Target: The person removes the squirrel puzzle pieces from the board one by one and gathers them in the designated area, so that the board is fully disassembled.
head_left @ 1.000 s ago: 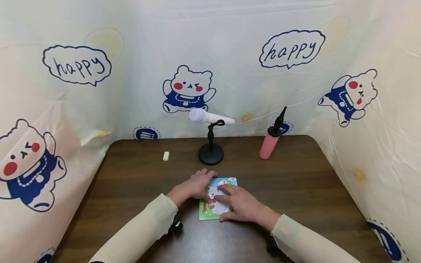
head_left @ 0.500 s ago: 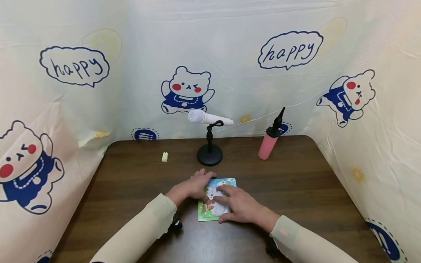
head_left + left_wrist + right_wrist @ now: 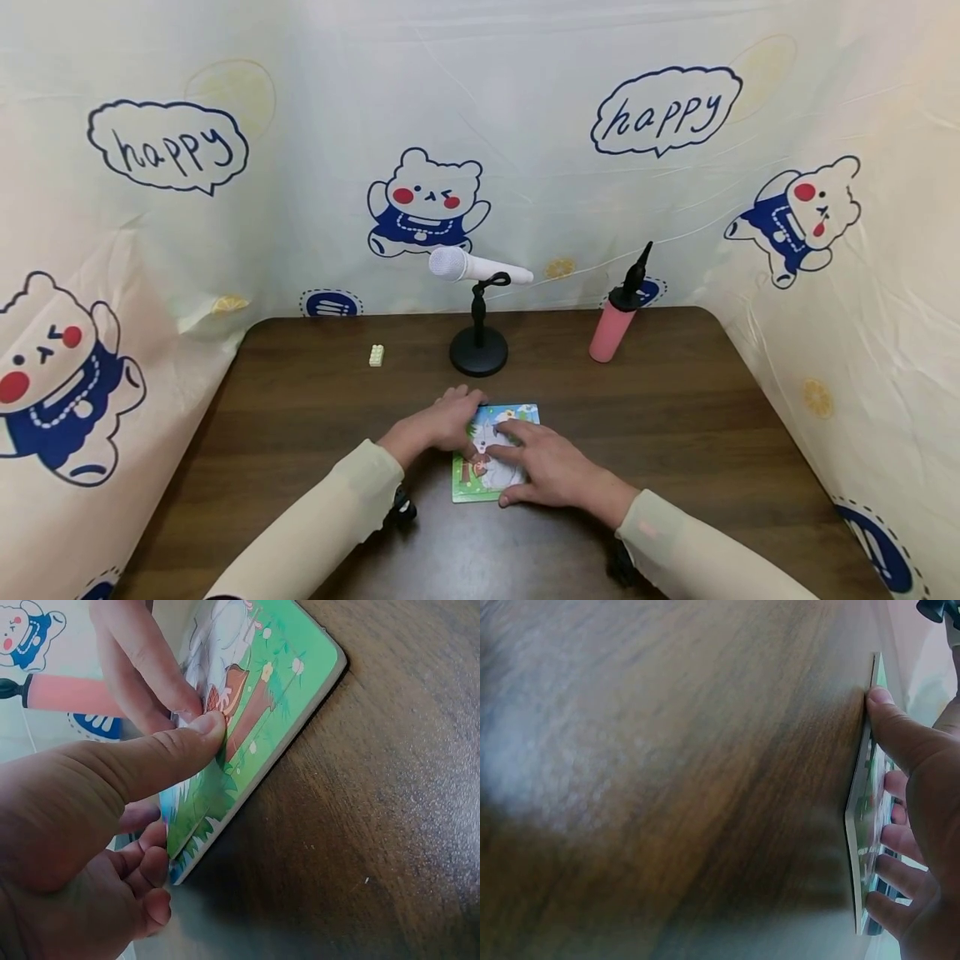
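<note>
A flat puzzle board with a cartoon picture on a green and blue ground lies on the table, under both hands. My left hand rests at its left side. In the left wrist view the left thumb presses on the picture, while the other fingertips sit by the far corner. My right hand lies over the right side with fingers spread and fingertips on the picture. The right thumb touches the board's near edge in the right wrist view. Thin cut lines show in the board's surface.
Behind the board stands a white microphone on a black stand. A pink hand pump with a black nozzle stands to the right. One small cream building block is at the back left of the wooden table. A printed curtain surrounds the table.
</note>
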A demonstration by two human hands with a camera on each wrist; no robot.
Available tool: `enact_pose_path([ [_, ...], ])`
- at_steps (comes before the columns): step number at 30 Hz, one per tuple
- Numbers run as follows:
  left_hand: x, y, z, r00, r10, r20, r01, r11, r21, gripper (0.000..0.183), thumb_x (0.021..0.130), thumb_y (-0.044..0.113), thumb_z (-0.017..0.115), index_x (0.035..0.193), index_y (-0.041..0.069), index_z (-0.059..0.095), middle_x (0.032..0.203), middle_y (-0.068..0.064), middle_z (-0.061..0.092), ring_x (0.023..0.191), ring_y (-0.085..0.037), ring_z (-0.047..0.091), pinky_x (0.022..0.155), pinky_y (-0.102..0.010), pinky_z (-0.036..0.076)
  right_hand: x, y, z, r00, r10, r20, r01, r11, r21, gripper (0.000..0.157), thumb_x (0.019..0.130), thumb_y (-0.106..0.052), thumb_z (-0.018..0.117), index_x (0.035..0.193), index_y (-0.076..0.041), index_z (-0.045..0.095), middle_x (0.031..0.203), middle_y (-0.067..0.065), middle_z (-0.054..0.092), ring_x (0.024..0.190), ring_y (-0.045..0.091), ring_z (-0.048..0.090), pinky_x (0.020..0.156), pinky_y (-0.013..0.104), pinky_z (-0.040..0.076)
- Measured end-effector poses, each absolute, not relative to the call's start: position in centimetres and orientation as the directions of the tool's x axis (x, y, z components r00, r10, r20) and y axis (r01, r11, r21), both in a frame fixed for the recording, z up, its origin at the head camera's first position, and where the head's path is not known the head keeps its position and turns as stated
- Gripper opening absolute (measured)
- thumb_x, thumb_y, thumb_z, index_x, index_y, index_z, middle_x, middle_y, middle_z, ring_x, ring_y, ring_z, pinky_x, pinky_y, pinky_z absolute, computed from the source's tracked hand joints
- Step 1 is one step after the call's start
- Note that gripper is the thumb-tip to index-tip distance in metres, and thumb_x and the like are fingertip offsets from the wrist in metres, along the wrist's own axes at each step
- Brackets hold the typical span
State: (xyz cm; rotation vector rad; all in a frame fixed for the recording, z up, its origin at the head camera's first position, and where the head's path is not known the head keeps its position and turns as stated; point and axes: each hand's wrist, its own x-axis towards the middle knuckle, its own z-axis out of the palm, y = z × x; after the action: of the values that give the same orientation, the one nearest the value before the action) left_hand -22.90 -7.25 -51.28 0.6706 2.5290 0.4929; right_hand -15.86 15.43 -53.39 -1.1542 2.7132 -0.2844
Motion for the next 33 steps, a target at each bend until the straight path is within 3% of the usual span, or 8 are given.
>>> enact_pose_path([
  [5,-22.85,-7.45,-51.45,-0.769,0.551,-0.325,0.399,0.810,0.431,0.092,0.072,0.039,0.095,0.146,0.007,0.050,0.137,-0.011,0.054,0.121,-0.027,0.046,0.108,-0.050,0.040,-15.86,15.45,-53.26,-0.684,-0.724,-0.087,-0.690,0.681,-0.244,0.074,0.088,-0.072,0.063,0.150,-0.034,0.052,0.161,0.004,0.041,0.148,0.023,0.038,0.115,0.049,0.040],
  [33,-22.54,-7.67,-51.62,-0.775,0.554,-0.304,0.393,0.799,0.455,0.072,0.075,0.035,0.093,0.131,0.007,0.058,0.124,-0.007,0.053,0.115,-0.025,0.045,0.105,-0.048,0.042,-16.02,15.39,-53.16,-0.675,-0.733,-0.088,-0.703,0.674,-0.226,0.075,0.087,-0.074,0.062,0.150,-0.034,0.053,0.160,0.006,0.042,0.147,0.023,0.039,0.114,0.047,0.041],
])
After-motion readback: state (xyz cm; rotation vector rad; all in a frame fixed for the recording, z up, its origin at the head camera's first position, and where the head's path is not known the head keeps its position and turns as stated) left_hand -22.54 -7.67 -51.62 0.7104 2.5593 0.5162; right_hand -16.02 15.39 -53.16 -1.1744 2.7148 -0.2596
